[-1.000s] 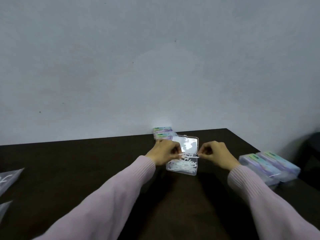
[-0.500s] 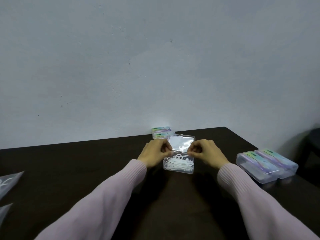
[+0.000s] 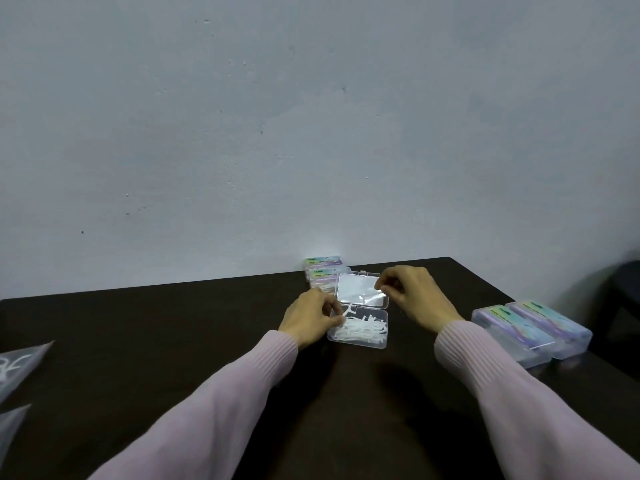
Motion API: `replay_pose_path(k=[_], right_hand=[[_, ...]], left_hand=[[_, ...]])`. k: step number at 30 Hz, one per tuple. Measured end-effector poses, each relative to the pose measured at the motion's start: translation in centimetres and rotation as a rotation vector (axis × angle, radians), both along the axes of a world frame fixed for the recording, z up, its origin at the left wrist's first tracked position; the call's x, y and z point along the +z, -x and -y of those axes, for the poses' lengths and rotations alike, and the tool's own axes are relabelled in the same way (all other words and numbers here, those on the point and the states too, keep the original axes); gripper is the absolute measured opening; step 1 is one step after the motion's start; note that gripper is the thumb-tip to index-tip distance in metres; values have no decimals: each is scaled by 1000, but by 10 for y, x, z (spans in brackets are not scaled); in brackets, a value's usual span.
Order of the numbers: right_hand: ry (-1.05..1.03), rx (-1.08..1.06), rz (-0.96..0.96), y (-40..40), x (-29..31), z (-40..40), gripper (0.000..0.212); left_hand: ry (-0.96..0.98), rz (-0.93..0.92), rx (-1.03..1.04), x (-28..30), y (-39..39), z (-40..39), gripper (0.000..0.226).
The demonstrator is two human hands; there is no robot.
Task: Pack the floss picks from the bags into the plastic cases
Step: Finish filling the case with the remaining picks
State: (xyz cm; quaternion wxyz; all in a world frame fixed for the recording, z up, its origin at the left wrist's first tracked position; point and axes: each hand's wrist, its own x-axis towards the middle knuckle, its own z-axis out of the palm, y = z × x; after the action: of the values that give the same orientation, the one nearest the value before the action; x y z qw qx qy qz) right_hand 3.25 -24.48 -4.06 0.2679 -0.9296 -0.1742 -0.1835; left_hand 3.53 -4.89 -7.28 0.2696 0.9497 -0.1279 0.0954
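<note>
1. A clear plastic case [image 3: 358, 332] lies open on the dark table [image 3: 173, 341], just below the middle of the frame, its tray full of a loose heap of white floss picks [image 3: 360, 329].
2. The case's lid [image 3: 362, 291] stands raised behind the tray, hinged along the tray's far edge and catching a pale reflection.
3. The left hand [image 3: 310, 320] sits at the tray's left edge, fingers curled, thumb and fingertips pinching one floss pick [image 3: 348, 311] that sticks up out of the heap at the tray's upper left corner.
4. The right hand [image 3: 414, 296] is at the lid's right side, thumb and forefinger curled together at the lid's right edge; whether they actually pinch the lid or only touch it cannot be told.
5. Both arms wear pale pink ribbed sleeves [image 3: 214, 410] that come in from the bottom of the frame.
6. Two closed cases with coloured labels [image 3: 323, 273] stand against the wall, just behind the open case and partly hidden by the lid.
7. Two more closed labelled cases [image 3: 530, 329] lie side by side, touching, at the right of the frame near the table's edge.
8. At the lower left edge of the frame lie two clear bags [image 3: 17, 365], the upper one showing white picks inside.
9. A plain grey-blue wall [image 3: 311, 133] fills the upper half of the frame.
</note>
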Motion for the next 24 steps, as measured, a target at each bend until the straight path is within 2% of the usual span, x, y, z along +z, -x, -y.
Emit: replay_pose_path(k=[5, 11, 14, 18, 24], right_hand=[[-81, -89, 131, 2, 0, 5, 10], [8, -69, -48, 2, -13, -1, 9], [17, -94, -87, 0, -24, -5, 9], [-141, -154, -109, -4, -34, -5, 6], [-221, -185, -226, -5, -35, -6, 4]], left_hand=[[-25, 7, 53, 4, 0, 3, 14], [23, 7, 104, 5, 1, 2, 23], [205, -42, 99, 1, 0, -2, 14], [274, -195, 82, 0, 2, -7, 19], [407, -244, 102, -1, 5, -4, 12]])
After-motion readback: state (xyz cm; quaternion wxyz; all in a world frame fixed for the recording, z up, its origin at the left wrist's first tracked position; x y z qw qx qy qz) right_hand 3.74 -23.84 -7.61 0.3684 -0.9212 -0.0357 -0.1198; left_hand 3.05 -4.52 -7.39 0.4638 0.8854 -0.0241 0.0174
